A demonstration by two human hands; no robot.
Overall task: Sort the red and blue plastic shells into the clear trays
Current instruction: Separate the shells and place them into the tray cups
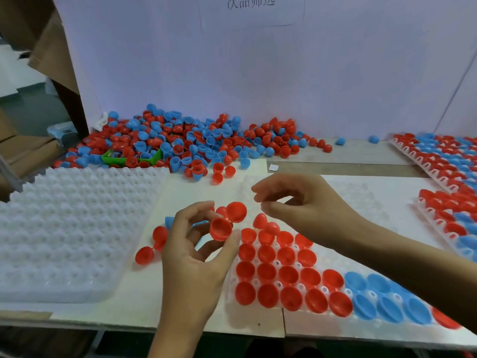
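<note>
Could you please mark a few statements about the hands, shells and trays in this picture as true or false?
1. The left hand holds a red shell. True.
2. The right hand holds a blue shell. False: no shell shows in it.
3. The tray being filled holds only red shells. False: blue ones sit at its right.
4. The stack of trays at left holds no shells. True.

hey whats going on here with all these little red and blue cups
A person is sorting plastic shells into a clear tray. The left hand pinches a red shell above the tray, which already holds rows of red and some blue. The right hand hovers empty. A mixed pile waits behind.
</note>
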